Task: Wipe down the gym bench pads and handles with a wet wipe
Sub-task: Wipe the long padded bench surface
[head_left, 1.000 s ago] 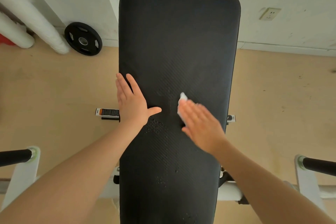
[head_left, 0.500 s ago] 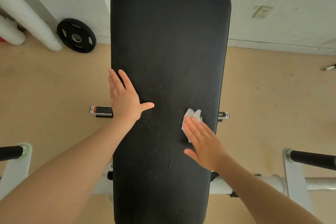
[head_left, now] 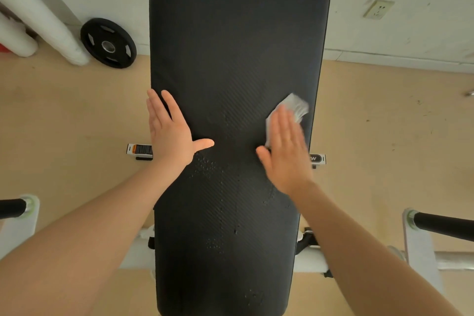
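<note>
The long black bench pad (head_left: 236, 41) runs from the bottom of the view to the wall, with damp streaks and droplets on its near half. My left hand (head_left: 171, 133) lies flat and spread on the pad's left edge, holding nothing. My right hand (head_left: 287, 151) presses flat on a white wet wipe (head_left: 295, 106) near the pad's right edge; the wipe's crumpled end sticks out past my fingertips. Black handles show at the far left (head_left: 11, 208) and far right (head_left: 443, 226), both away from my hands.
White frame tubes (head_left: 311, 259) cross under the pad. A black weight plate (head_left: 108, 43) leans on the wall at the back left beside white pipes (head_left: 43, 20). A wall socket (head_left: 378, 9) sits at the right. Tan floor lies on both sides.
My right hand has slid the wipe from the pad's middle out to the right edge, then up the pad away from me. My left hand has stayed flat on the left edge.
</note>
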The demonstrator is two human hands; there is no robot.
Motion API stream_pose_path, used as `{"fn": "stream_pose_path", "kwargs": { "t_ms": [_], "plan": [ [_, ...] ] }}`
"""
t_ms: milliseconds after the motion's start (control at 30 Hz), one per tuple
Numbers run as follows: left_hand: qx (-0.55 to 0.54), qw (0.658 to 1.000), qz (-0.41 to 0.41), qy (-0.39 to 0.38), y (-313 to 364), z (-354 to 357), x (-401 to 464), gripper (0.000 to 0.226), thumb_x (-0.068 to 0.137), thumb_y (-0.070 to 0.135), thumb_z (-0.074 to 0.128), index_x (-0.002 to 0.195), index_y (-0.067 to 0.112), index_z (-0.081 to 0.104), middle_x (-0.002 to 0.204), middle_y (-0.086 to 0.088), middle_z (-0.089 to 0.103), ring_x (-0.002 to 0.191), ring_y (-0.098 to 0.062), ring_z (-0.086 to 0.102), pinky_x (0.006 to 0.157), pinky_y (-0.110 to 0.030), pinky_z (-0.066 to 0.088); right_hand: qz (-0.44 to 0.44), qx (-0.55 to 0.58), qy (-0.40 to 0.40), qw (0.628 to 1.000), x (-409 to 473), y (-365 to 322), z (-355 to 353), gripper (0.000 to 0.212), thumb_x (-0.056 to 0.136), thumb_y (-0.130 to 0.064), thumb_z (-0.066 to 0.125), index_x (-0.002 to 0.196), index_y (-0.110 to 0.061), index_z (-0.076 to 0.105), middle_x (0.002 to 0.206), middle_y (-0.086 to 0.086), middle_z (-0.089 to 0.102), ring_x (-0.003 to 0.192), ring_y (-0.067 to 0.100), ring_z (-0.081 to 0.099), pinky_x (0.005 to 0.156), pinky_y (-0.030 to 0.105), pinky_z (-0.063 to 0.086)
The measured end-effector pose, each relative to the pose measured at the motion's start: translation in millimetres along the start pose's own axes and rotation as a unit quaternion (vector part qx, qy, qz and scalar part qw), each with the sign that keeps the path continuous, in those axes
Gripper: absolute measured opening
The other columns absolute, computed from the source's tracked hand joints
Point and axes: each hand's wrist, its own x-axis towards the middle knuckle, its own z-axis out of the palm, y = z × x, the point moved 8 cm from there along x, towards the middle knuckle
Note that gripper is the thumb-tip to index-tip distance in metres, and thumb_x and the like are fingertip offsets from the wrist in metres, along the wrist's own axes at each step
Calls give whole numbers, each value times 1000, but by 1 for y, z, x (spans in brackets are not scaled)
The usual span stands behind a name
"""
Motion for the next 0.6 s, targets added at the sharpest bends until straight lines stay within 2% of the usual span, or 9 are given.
{"fn": "stream_pose_path", "kwargs": {
  "t_ms": [67, 133, 233, 300, 367, 467, 533, 600],
  "plan": [
    [-7, 1000, -1, 1, 0, 0, 0, 126, 68, 52, 71, 142, -1, -16, 150, -25, -18, 141, -36, -13, 114, -37, -1, -59, -21, -22, 998, -16, -41, 19, 73, 89, -48, 23, 145, -1, 10, 153, 14, 9, 143, 28, 9, 118, 39, 7],
    [-20, 1000, -3, -1, -2, 0, -1, 126, 69, 50, 72, 142, 0, -17, 151, -23, -20, 141, -35, -14, 114, -36, -2, -108, -28, -42, 993, -29, -81, 35, 71, 90, -49, 23, 145, -5, 10, 152, 11, 7, 142, 26, 9, 115, 41, 8],
    [-56, 998, 8, 0, -7, 1, 0, 122, 70, 46, 73, 144, 5, -16, 152, -18, -21, 141, -31, -16, 113, -35, -5, -131, -32, -35, 990, -27, -102, 35, 69, 90, -50, 22, 143, -6, 22, 151, 10, 18, 139, 22, 19, 112, 44, 19],
    [-87, 996, 21, -8, -12, 0, 0, 114, 75, 38, 72, 145, 8, -14, 152, -15, -22, 141, -28, -16, 113, -33, -5, -101, -35, -33, 994, -15, -85, 29, 72, 88, -50, 26, 143, -5, 22, 151, 11, 24, 139, 24, 23, 112, 42, 25],
    [-116, 993, 29, -17, -17, -1, 1, 100, 83, 24, 65, 146, 12, -11, 153, -9, -22, 142, -24, -15, 114, -31, -1, -34, -14, -3, 999, 3, -55, 15, 72, 88, -48, 30, 144, -3, 22, 152, 16, 20, 141, 30, 18, 113, 39, 18],
    [-188, 981, 37, -40, -22, -5, 1, 82, 90, 7, 51, 147, 18, -7, 154, 1, -21, 143, -17, -12, 112, -25, 5, 14, 37, 45, 998, 27, -31, -12, 56, 92, -35, 40, 137, -3, 32, 153, 21, 13, 142, 34, 11, 114, 39, 9],
    [-272, 959, 39, -62, -27, -6, 0, 75, 91, 1, 45, 148, 20, -1, 154, 7, -17, 142, -10, -10, 108, -17, 6, 27, 78, 56, 995, 36, -36, -18, 57, 93, -28, 46, 141, -3, 26, 154, 19, 11, 143, 32, 7, 116, 39, 7],
    [-383, 920, 32, -80, -36, -9, -1, 67, 92, -1, 39, 148, 23, 10, 155, 14, -7, 140, 0, -3, 111, -18, 9, 7, 79, 50, 996, 39, -62, -14, 67, 92, -30, 43, 145, -1, 15, 153, 17, 14, 143, 30, 10, 115, 37, 7]
  ]
}}
